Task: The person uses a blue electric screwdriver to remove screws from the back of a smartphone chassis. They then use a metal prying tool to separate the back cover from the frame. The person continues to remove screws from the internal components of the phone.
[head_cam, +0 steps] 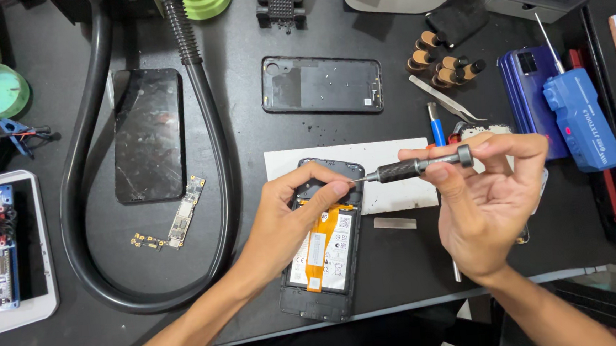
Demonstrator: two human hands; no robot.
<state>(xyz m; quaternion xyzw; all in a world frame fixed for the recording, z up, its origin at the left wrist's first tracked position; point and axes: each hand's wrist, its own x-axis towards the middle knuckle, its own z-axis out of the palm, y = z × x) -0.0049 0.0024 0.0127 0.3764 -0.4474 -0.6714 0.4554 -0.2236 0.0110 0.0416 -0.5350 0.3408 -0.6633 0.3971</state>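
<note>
Black-handled precision screwdriver (411,167) is lying level in the right hand (491,197), fingers pinching it; its tip is disappearing behind the left hand (289,217), whose fingertips are pressing the opened phone (324,254) on the desk (399,260), covering its upper half

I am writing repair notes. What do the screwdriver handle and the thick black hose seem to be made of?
The screwdriver handle looks like dark knurled or woven-pattern metal with a smooth grey metal end cap; its fine texture suggests this, but carbon fibre is possible. The hose looks like matte black rubber or soft plastic: it bends in a smooth loop, with a ribbed section near the top.
</note>
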